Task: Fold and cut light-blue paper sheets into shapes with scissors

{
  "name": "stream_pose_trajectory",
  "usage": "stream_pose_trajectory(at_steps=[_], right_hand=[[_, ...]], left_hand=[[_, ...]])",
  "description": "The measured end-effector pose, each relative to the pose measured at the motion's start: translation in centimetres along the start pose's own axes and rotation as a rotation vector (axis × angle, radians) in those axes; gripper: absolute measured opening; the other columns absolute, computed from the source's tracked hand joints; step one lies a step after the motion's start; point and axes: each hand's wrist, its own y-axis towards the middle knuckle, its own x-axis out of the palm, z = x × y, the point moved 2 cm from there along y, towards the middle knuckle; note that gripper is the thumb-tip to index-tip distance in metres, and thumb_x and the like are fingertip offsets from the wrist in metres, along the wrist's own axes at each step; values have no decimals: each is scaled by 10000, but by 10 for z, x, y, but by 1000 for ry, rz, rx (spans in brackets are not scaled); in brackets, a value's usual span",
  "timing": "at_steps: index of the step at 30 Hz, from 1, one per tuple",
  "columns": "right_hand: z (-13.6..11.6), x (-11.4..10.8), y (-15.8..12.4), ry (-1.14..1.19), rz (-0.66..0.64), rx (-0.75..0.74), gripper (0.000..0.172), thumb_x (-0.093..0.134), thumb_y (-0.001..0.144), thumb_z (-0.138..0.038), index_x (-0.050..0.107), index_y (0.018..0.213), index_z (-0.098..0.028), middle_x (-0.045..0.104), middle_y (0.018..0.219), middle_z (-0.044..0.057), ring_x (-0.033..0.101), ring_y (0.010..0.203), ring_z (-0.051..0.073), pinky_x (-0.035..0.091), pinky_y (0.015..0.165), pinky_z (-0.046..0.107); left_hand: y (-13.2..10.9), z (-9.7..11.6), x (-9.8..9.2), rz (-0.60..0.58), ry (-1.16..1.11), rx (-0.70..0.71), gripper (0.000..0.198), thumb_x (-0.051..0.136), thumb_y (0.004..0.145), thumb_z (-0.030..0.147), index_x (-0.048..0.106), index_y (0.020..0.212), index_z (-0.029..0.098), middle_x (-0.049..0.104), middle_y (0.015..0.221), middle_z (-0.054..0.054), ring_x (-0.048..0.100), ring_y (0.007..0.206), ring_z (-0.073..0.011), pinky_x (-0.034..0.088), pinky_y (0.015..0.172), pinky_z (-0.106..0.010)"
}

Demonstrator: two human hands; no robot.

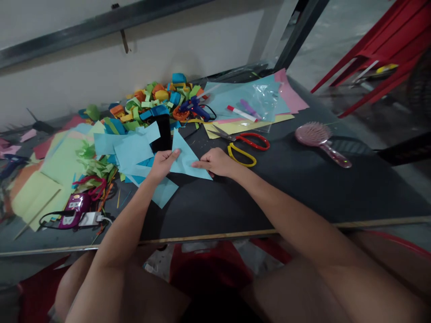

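Observation:
A light blue sheet of paper (184, 158), folded into a triangle, is held between my two hands just above the dark table. My left hand (164, 162) pinches its left edge between thumb and fingers. At the lower right side, my right hand (215, 162) grips the paper, its thumb lying on the surface and the other fingers partly hidden. Several loose light blue paper pieces (133, 152) lie left of my left hand. Beyond it stands a black phone-like object (162, 130). Scissors (252, 141) with one red and one yellow handle rest right of my right hand.
Folded colourful paper pieces (148, 103) are heaped at the back beside a blue glue gun (195, 108). Larger paper sheets (229, 96) carry a red-and-white marker (241, 113). A pink hairbrush (314, 134) lies right; a purple power strip (76, 208) with cables sits front left.

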Motion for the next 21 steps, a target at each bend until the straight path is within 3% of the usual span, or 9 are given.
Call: stream_pose_trajectory(at_steps=[3, 6, 12, 17, 21], right_hand=[[-1, 1, -4, 84, -56, 35, 573, 625, 779, -662, 538, 473, -186, 546, 410, -10, 492, 405, 85, 378, 522, 243], [-1, 2, -3, 82, -35, -6, 563, 613, 797, -650, 529, 492, -184, 528, 411, -14, 462, 412, 78, 342, 499, 241], [9, 2, 0, 177, -62, 65, 595, 578, 805, -674, 477, 480, -186, 428, 414, -40, 344, 409, 63, 280, 472, 251], [15, -2, 0, 128, 17, 25, 567, 558, 839, -627, 453, 502, -184, 441, 433, -44, 375, 440, 66, 321, 524, 246], [21, -6, 2, 65, 103, 23, 530, 524, 867, -600, 534, 544, -181, 504, 440, -22, 451, 429, 81, 352, 518, 244]], left_hand=[[3, -3, -7, -60, -110, -92, 664, 654, 675, 745, 377, 432, 192, 323, 354, 57, 295, 312, -49, 179, 320, -230], [3, -3, -10, -162, -147, -145, 628, 631, 720, 727, 466, 454, 183, 423, 349, 31, 356, 278, -63, 232, 292, -227], [4, -4, -11, -107, -87, -187, 596, 648, 683, 745, 447, 570, 196, 442, 355, 54, 397, 276, -61, 246, 268, -181], [4, -4, -13, -138, -157, -177, 600, 620, 689, 767, 516, 646, 178, 559, 449, 17, 489, 328, -77, 293, 303, -178], [6, -4, -17, -170, -47, -128, 545, 670, 711, 681, 582, 658, 146, 686, 605, -50, 509, 358, -57, 303, 348, -180]])
